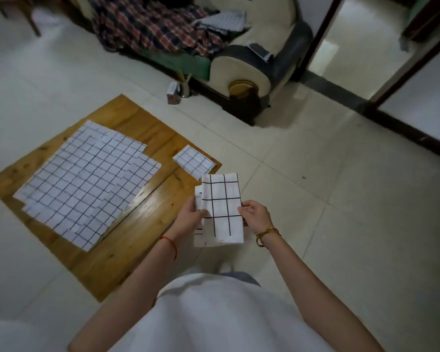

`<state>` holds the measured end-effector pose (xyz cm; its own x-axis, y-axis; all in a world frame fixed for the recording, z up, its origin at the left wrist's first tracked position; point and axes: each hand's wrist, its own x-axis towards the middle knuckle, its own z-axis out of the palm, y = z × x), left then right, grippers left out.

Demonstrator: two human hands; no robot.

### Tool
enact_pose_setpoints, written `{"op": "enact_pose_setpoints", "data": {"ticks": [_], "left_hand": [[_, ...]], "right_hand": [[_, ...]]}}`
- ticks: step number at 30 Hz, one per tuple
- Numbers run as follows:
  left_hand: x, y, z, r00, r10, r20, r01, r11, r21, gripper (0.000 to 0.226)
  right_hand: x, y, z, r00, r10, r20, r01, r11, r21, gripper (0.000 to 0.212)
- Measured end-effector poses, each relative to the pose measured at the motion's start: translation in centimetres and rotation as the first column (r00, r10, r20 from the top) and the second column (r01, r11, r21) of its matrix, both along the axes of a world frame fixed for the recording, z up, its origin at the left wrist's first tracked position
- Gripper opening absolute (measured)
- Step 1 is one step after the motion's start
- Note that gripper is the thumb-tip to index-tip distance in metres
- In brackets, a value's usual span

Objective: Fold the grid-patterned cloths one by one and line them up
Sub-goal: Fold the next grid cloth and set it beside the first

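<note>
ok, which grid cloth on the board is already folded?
The small folded cloth at the wooden board's far right corner. The overlapping cloths on the left lie spread flat; a third cloth is in both hands, off the board.

3 lots of white cloth w/ black grid lines: a partly folded cloth [220,208] held up off the wooden board [127,240], just past its right edge, long side upright, a narrow layer showing along its left side. A small folded cloth [194,162] lies flat at the board's far right corner, approx square. The unfolded cloths [87,181] lie spread flat, overlapping, over the board's left & middle, reaching close to its left edge
</note>
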<state>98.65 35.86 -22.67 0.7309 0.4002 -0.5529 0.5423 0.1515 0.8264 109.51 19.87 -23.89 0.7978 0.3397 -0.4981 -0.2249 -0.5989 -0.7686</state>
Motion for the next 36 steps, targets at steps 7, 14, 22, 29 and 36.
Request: {"op": "enact_pose_setpoints", "data": {"ticks": [7,14,22,29,36], "left_hand": [[1.4,2.2,-1.3,0.941,0.335,-0.053,-0.337,0.941,-0.035,0.046],[2.9,7.8,-4.0,0.883,0.457,-0.108,-0.455,0.889,0.044,0.052],[5.9,14.1,-8.0,0.824,0.535,-0.187,-0.538,0.842,0.039,0.053],[8.5,17.8,-12.0,0.746,0.603,-0.283,-0.610,0.789,0.076,0.047],[10.7,19.9,-17.4,0.713,0.607,-0.350,-0.616,0.781,0.100,0.036]], "right_hand": [[5.9,7.4,-1.4,0.954,0.299,-0.028,-0.301,0.950,-0.080,0.006],[9.4,16.0,-4.1,0.874,0.482,-0.054,-0.485,0.863,-0.144,0.016],[12.8,24.5,-7.5,0.857,0.510,-0.074,-0.511,0.820,-0.259,0.011],[14.7,29.5,-12.4,0.853,0.512,-0.105,-0.515,0.789,-0.333,0.005],[16.8,32.0,-18.4,0.810,0.577,-0.108,-0.567,0.723,-0.394,0.002]]}}
